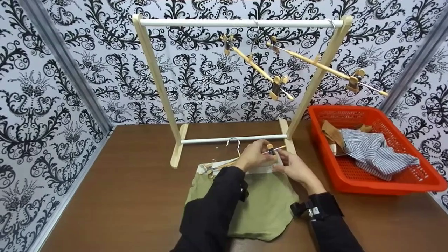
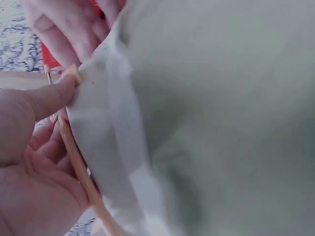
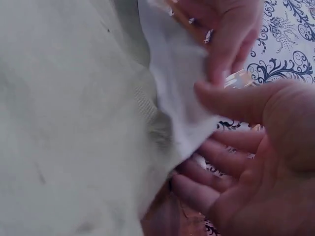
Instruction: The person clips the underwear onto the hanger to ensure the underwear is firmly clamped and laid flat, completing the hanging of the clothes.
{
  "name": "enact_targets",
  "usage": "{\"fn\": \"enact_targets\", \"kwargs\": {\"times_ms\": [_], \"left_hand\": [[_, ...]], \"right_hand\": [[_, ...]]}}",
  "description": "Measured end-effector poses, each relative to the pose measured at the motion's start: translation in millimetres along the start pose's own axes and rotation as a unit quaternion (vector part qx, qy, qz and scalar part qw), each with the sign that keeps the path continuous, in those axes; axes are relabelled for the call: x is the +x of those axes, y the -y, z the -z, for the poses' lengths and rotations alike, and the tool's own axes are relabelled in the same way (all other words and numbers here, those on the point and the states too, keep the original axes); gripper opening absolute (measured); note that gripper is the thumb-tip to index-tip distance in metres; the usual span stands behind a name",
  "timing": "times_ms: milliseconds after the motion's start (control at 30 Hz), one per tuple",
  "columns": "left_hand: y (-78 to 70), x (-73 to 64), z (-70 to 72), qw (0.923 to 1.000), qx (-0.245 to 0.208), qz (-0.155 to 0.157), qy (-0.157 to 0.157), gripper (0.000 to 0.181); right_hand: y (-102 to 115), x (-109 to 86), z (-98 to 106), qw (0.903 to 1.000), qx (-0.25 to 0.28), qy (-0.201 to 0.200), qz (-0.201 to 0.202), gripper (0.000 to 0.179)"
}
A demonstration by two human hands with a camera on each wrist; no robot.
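An olive-green garment (image 1: pixel 266 206) with a white waistband (image 2: pixel 93 128) lies on the table, its waistband along a wooden clip hanger (image 1: pixel 224 164). My left hand (image 1: pixel 257 154) pinches the clip (image 1: pixel 271 148) at the hanger's right end; in the left wrist view its thumb presses the clip's wooden tab (image 2: pixel 73 73) over the waistband edge. My right hand (image 1: pixel 294 168) holds the waistband's right corner, thumb (image 3: pixel 236 101) on top and fingers beneath. At the hanger's left end another clip (image 1: pixel 209 172) sits on the waistband.
Behind the garment stands a wooden rack with a white top rod (image 1: pixel 196 22). Two clip hangers hang from it, one at the middle (image 1: pixel 253 64) and one at the right (image 1: pixel 311 62). To the right is a red basket (image 1: pixel 336 175) with a striped cloth (image 1: pixel 378 150) and brown fabric (image 1: pixel 332 134).
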State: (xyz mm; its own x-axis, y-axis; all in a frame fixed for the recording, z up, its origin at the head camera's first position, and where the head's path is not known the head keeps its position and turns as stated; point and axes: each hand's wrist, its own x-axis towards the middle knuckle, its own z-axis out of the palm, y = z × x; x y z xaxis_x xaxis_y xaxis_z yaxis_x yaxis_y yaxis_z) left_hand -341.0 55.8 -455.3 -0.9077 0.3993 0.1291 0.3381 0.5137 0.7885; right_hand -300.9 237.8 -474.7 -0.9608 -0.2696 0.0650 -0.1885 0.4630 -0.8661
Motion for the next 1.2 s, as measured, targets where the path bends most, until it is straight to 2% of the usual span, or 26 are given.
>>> {"fn": "enact_targets", "kwargs": {"times_ms": [100,200,333,467,533,633,833,1000,1200], "left_hand": [[-3.7,-0.7,4.9,0.9974,-0.060,-0.015,0.037,0.041],[-5.8,-2.7,9.2,0.9925,-0.099,-0.026,0.067,0.037],[-6.6,-4.7,13.6,0.9887,-0.121,-0.039,0.079,0.033],[-6.2,-6.2,15.8,0.9898,-0.117,-0.044,0.067,0.027],[-5.8,-6.5,16.3,0.9925,-0.099,-0.045,0.055,0.028],[-5.4,-6.9,16.9,0.9949,-0.081,-0.048,0.036,0.033],[-5.8,-7.3,17.8,0.9930,-0.097,-0.067,-0.002,0.028],[-4.6,-8.1,18.2,0.9912,-0.106,-0.072,-0.033,0.026],[-0.8,-8.6,20.2,0.9901,-0.112,-0.067,-0.053,0.027]], "right_hand": [[-1,-0.5,5,0.9991,0.038,0.012,0.013,0.067],[-2,-1.4,11,0.9927,0.119,0.021,0.003,0.062],[0,-3.0,17,0.9710,0.237,0.024,-0.021,0.052],[2,-4.3,21,0.9521,0.302,0.007,-0.047,0.046],[2,-4.8,23,0.9479,0.313,-0.004,-0.058,0.045],[2,-5.3,24,0.9467,0.313,-0.020,-0.072,0.044],[3,-5.1,25,0.9527,0.293,-0.027,-0.076,0.045],[5,-4.2,25,0.9588,0.272,-0.029,-0.077,0.042],[7,-2.7,22,0.9634,0.252,-0.048,-0.078,0.036]]}}
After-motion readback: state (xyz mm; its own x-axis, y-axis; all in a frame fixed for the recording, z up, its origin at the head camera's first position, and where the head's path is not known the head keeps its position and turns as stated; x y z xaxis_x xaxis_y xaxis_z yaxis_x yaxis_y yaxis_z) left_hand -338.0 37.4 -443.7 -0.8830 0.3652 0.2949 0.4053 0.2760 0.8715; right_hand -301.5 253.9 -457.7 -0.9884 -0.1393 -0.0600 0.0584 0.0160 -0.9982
